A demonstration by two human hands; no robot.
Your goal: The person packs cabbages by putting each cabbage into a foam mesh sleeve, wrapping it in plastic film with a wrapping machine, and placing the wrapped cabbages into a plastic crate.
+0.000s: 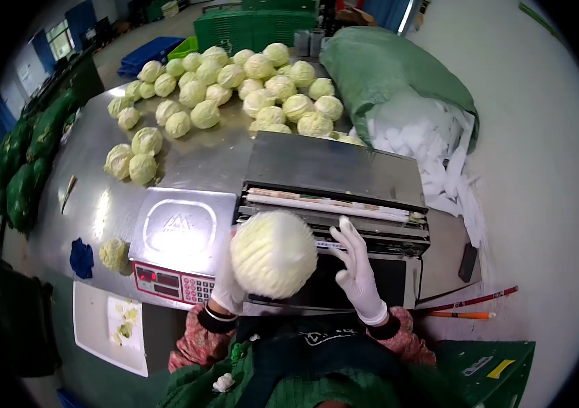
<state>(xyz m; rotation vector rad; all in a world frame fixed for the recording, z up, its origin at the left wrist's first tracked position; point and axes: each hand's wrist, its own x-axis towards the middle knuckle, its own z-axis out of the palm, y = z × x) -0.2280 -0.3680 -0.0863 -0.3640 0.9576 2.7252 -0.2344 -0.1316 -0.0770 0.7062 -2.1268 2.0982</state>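
A large pale cabbage [274,255] is held in my gloved left hand [227,282], whose fingers are mostly hidden behind it. My right hand [357,268], also in a white glove, is raised to the right of the cabbage with its fingers apart and nothing in it. Just beyond both hands lies a metal wrapping machine [334,166] with a roll of film [330,206] across it. On the left sits a scale [182,224] with a red-framed keypad and a bare plate.
Many cabbages [259,66] are heaped on the metal table [201,160]. A single cabbage [113,253] and a blue cloth [81,258] lie left of the scale. A knife [68,193] is farther left. Below is a white bin [109,326]; a green sack [398,68] stands at back right.
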